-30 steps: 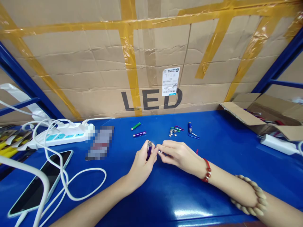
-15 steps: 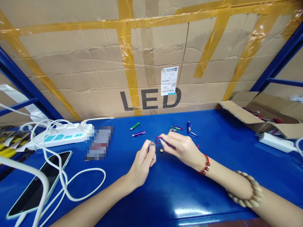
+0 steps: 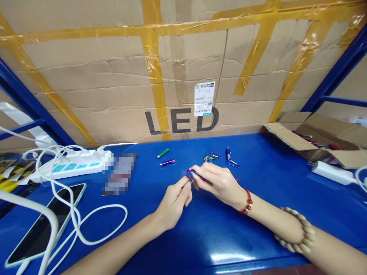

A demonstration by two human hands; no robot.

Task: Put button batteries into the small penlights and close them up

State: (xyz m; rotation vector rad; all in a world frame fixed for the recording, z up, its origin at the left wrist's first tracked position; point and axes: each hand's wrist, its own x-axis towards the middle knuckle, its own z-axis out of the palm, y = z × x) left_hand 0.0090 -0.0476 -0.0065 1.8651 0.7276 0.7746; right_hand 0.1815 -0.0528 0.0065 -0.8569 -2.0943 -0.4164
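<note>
- Now the right hand (image 3: 220,182) pinches a purple carabiner clip (image 3: 189,172), its loop jutting beyond the fingertips.
- Left hand (image 3: 173,200) curls closed, fingertips touching the clip's lower end; whether it grips anything is hidden.

The blue table (image 3: 258,236) lay bare along its near edge and across the middle right, giving open passage there. Toward the far edge, a green tube (image 3: 163,153), a purple tube (image 3: 168,162), a cluster of carabiners (image 3: 211,156) and a blue keyring light (image 3: 229,155) dotted the way. The left side was cluttered by a power strip (image 3: 71,164), looping white cable (image 3: 94,225) and a phone (image 3: 43,229). An open cardboard box (image 3: 321,141) and a white adapter (image 3: 332,172) blocked the far right corner. The cardboard wall (image 3: 183,76) closed off the far edge.
</note>
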